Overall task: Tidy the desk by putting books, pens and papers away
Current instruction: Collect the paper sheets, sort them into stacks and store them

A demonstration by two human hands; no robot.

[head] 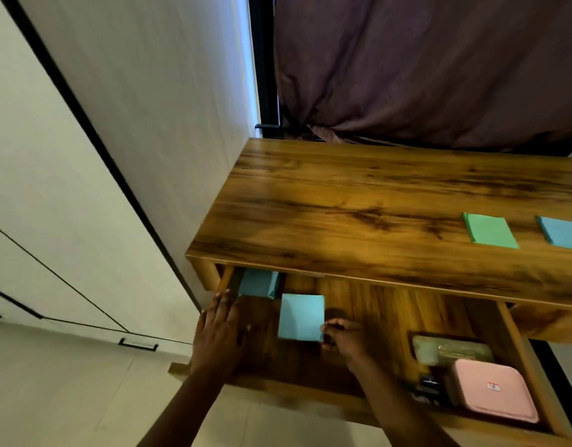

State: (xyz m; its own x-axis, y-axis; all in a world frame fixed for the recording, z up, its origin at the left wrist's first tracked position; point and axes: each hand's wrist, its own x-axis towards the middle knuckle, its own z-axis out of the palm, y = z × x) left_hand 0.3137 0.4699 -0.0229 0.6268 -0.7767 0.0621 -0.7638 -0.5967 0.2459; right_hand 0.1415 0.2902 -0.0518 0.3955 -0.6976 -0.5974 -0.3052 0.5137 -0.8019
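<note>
- Pale-blue paper pad [301, 317] lies flat in the open drawer [391, 312], left of its middle. I read its slightly longer side as running from the drawer's front towards the back.
- My right hand [342, 338] is at the pad's near right corner, with fingers curled and pinching that corner. It is the nearer hand and the only one touching the pad.
- My left hand [218, 330] lies flat with fingers straight on the dark left end of the drawer. It is just beside the pad's left edge, not on it, and holds nothing. I cannot tell whether it rests on a dark book or on the drawer floor.
- Behind the pad, in the back left corner under the desk top [359, 195], sits a teal stack [257, 283], apart from the pad.
- I judge the pad is being placed here, so release is the step in hand.
- A green pad [489, 232] and a blue pad [563, 235] wait on the desk top, well to the right and on my right hand's side.
- A pink case [494, 390] and a tin [452, 348] fill the drawer's right end.
</note>
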